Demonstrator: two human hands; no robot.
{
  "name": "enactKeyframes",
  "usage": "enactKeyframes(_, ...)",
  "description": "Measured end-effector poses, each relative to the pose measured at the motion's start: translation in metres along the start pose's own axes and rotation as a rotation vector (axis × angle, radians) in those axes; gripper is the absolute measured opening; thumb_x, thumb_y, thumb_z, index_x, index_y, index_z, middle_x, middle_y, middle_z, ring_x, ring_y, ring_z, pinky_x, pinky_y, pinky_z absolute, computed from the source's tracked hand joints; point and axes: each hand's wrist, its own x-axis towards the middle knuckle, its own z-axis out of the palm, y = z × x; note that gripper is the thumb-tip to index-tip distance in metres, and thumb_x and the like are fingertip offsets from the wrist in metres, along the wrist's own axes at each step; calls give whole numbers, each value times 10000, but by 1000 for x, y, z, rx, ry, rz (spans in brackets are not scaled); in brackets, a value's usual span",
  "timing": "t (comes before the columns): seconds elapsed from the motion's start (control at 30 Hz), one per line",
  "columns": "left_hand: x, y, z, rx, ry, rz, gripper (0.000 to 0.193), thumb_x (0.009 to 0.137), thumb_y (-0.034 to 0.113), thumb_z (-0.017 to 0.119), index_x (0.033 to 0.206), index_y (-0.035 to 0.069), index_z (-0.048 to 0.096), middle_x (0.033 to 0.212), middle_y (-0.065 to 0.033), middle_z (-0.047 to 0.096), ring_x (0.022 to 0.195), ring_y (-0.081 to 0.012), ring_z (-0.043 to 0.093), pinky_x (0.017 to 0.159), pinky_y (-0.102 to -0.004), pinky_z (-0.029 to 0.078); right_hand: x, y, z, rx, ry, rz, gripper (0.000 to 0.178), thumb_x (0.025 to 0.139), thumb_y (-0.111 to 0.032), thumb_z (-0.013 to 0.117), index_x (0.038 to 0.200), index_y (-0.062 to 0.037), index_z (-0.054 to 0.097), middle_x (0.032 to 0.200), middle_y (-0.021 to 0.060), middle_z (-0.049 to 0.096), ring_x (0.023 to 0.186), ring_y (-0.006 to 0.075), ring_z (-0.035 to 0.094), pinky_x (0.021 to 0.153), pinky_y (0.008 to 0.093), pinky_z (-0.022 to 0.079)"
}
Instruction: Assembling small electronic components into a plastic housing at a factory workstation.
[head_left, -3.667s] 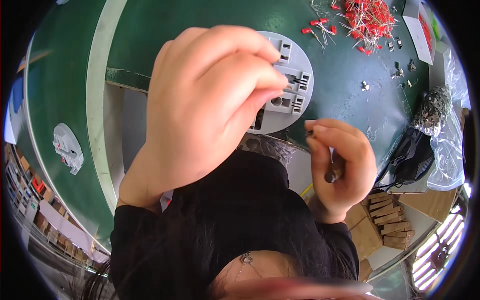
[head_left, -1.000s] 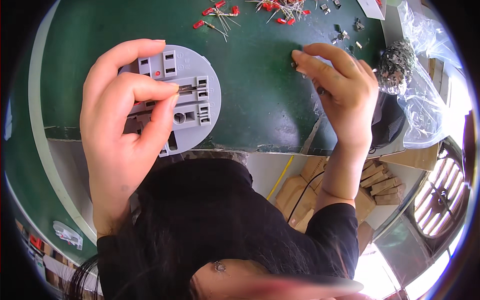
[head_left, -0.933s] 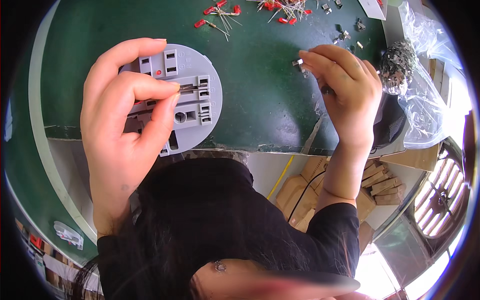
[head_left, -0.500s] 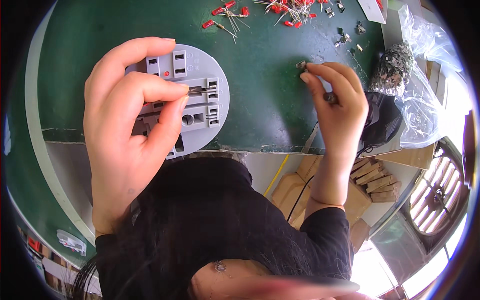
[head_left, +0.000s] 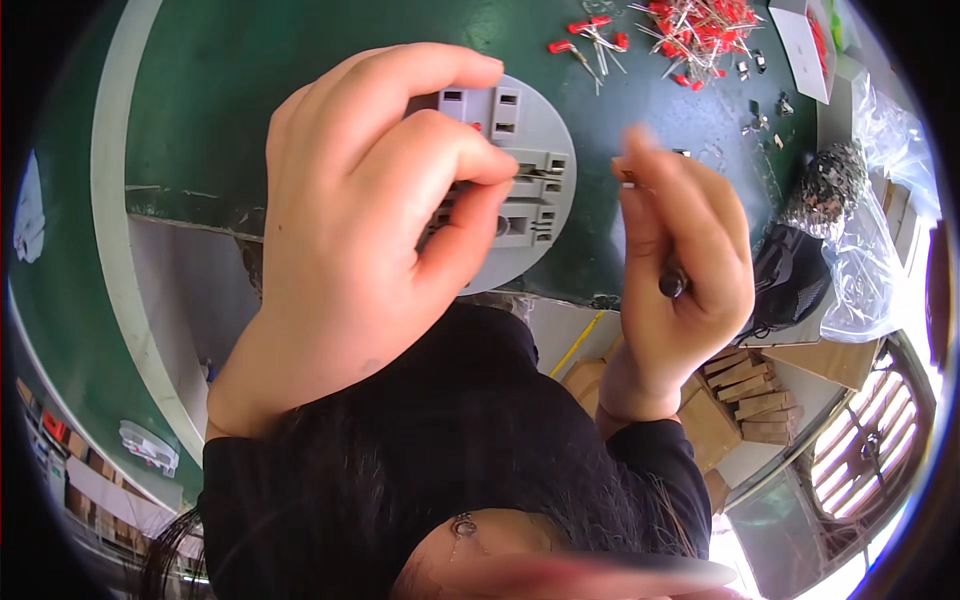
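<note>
A round grey plastic base [head_left: 556,130] with raised slotted blocks lies on the green table, partly covered by my left hand [head_left: 370,190]. That hand's thumb and index finger are pinched over one of the blocks, at thin metal leads [head_left: 535,173]; the rest of what they hold is hidden. My right hand [head_left: 685,225] is a short way to the right of the base. Between its thumb and fingertip shows a small metal clip [head_left: 628,183], the fingertip blurred. A dark cylindrical tool handle [head_left: 673,283] is tucked in the same palm, its other end hidden.
Red LEDs with long leads [head_left: 700,30] are heaped at the far right, with several loose ones [head_left: 600,42] beside them. Small metal clips [head_left: 760,122] lie scattered nearby. Beyond are a white box [head_left: 800,45], a black mesh item [head_left: 790,285] and clear plastic bags [head_left: 865,265].
My right hand has lifted from the table near the clips and come closer to the base, a small clip in its fingertips. My left hand keeps its pinch; the whole view has shifted.
</note>
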Motion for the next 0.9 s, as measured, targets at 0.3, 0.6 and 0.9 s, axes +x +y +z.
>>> enactKeyframes(0.3, 0, -3, 1, -5, 20, 19, 198, 792, -106, 727, 918, 24, 648, 1279, -156, 599, 991, -176, 636, 762, -256, 553, 0, -4, -3, 29, -99, 68, 228, 769, 72, 788, 971, -23, 740, 861, 91, 706, 665, 166, 634, 587, 277, 494)
enactKeyframes(0.6, 1, -4, 1, 23, 11, 37, 205, 778, -98, 737, 899, 35, 639, 1273, -160, 599, 1015, -191, 624, 759, -255, 553, -6, 7, 6, 182, -2, 121, 183, 719, 48, 811, 822, -12, 672, 807, 78, 686, 676, 168, 622, 572, 285, 469)
enactKeyframes(0.9, 2, -4, 2, 15, 20, 40, 203, 774, -101, 737, 886, 32, 632, 1268, -161, 602, 1026, -201, 619, 745, -254, 552, -3, 4, 8, 129, -75, 150, 197, 700, 40, 793, 813, -37, 651, 765, 52, 653, 649, 181, 614, 576, 286, 459)
